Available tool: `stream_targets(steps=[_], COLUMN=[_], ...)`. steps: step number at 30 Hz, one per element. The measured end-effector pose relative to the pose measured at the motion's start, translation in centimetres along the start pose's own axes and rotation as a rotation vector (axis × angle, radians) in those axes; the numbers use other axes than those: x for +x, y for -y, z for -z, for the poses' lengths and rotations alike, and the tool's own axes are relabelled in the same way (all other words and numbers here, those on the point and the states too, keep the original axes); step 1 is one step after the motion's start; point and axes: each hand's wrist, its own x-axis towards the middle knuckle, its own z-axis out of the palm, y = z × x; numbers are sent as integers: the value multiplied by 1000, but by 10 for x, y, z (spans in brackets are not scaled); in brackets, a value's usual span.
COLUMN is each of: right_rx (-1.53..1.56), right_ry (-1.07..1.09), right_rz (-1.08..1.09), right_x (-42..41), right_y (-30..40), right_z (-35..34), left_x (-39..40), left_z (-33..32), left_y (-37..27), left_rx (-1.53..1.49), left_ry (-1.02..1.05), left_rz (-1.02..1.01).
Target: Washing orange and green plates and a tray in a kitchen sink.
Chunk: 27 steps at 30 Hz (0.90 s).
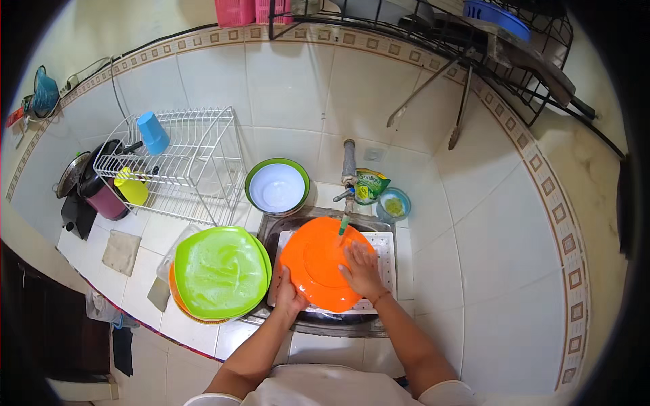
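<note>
An orange plate [317, 254] is tilted over the sink [325, 329], beneath the tap [347, 195] with its green nozzle. My left hand [290, 294] grips the plate's lower left edge. Flat on the plate's right side lies my right hand [361, 269], fingers extended, with water seeming to run close to the fingertips. Under the plate a white perforated tray [387, 254] spans part of the sink. Left of the sink, soapy green plates [221, 274] are stacked over an orange one.
Nested bowls [277, 188] stand behind the sink. A detergent pouch [370, 185] and a tub with a scouring sponge [393, 206] sit behind right. A white wire dish rack [203, 172] is at left; tongs [459, 109] hang from the black overhead rack.
</note>
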Motion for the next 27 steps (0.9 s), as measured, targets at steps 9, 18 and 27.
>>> stream_targets(steps=[9, 18, 27], right_rx=[264, -86, -89], right_ry=[181, -60, 125], right_rz=[301, -186, -6], right_x=[20, 25, 94], right_y=[48, 23, 32], right_z=[-8, -7, 2], left_x=[31, 13, 1], left_z=[40, 24, 29], left_y=[4, 4, 20], left_rx=[115, 29, 155], left_ry=[76, -2, 61], left_rz=[-87, -86, -57])
